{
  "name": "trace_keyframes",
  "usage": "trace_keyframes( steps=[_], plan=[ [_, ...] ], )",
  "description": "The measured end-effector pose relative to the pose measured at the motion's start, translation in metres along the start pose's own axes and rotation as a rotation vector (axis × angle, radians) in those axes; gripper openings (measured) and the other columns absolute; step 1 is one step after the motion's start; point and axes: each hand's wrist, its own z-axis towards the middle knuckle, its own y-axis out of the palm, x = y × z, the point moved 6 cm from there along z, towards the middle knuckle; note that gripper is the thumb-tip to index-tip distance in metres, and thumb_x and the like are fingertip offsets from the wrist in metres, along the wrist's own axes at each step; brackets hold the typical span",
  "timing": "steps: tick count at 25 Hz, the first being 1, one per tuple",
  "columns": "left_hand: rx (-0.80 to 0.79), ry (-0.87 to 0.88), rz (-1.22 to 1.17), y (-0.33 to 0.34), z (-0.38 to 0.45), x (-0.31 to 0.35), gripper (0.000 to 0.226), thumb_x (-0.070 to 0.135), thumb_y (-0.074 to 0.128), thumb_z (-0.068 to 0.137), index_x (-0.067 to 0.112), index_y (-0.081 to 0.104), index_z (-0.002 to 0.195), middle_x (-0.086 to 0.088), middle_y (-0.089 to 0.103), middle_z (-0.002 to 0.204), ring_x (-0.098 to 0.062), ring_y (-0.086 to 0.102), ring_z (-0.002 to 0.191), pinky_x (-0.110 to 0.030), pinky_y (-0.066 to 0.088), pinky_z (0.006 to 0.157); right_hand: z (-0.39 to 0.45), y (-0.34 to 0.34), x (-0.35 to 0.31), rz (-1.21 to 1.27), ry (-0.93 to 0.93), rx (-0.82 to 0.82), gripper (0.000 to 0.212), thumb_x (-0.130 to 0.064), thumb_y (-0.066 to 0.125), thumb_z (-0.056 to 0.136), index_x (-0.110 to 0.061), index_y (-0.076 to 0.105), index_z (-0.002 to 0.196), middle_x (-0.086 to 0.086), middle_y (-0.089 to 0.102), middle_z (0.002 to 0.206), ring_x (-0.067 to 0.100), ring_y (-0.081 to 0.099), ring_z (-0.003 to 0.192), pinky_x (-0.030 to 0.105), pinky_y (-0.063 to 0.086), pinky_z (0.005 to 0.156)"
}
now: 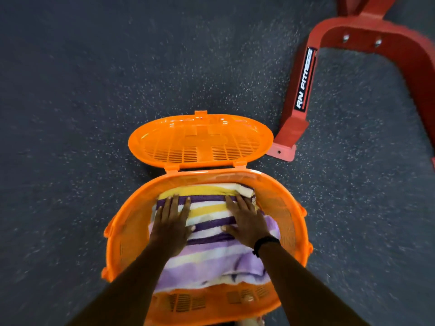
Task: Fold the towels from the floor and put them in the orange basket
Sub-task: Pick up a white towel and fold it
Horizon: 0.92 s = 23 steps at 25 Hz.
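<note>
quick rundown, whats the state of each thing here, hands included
orange basket: lid open, holding towels
basket lid: swung back on its hinges
striped towel: folded, on top inside the basket
lilac towel: in the basket under the striped one, bunched at the near edge
left hand: flat, pressing the striped towel
right hand: flat, pressing the striped towel

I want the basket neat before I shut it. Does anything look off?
The lilac striped towel bulges unevenly at the near rim of the orange basket. Both hands, left hand and right hand, press flat on it.
</note>
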Motion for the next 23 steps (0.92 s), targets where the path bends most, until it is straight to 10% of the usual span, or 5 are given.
trace_keyframes(
  steps=[3,6,15,23],
  plan=[
    [-0.041,-0.046,-0.137,-0.081,-0.043,0.014,0.079,0.065,0.025,0.091,0.014,0.017,0.152,-0.019,0.014,0.158,-0.037,0.016,0.145,-0.051,0.016,0.116,-0.048,-0.080,-0.011,0.101,-0.011,-0.013,0.084,-0.059,0.050,0.088,-0.027,0.009,0.153,0.004,0.008,0.161,0.025,0.012,0.148,0.041,0.021,0.117],
    [0.061,0.018,-0.167,-0.200,-0.073,0.039,0.120,0.086,-0.023,0.061,0.017,0.013,0.153,-0.015,0.013,0.159,-0.030,0.014,0.146,-0.041,0.015,0.118,-0.096,-0.207,-0.028,0.186,-0.038,0.074,0.081,-0.053,0.054,0.090,-0.024,0.012,0.153,0.006,0.011,0.161,0.023,0.016,0.147,0.037,0.022,0.116],
    [0.483,0.181,-0.221,-0.662,-0.221,0.171,0.073,0.060,0.029,0.093,0.015,0.020,0.151,-0.010,0.018,0.157,-0.024,0.015,0.145,-0.040,0.020,0.116,-0.332,-0.662,-0.083,0.156,-0.067,0.618,0.074,-0.047,0.060,0.089,-0.015,0.029,0.148,0.006,0.034,0.150,0.022,0.039,0.135,0.033,0.032,0.111],
    [0.710,0.415,-0.286,-0.884,-0.397,0.285,0.075,0.058,0.054,0.087,0.016,0.033,0.146,-0.009,0.038,0.147,-0.023,0.035,0.137,-0.030,0.028,0.108,-0.546,-0.851,-0.103,0.194,-0.054,0.792,0.068,-0.050,0.069,0.080,-0.017,0.049,0.136,0.005,0.053,0.136,0.020,0.054,0.120,0.035,0.043,0.103]
  ],
)
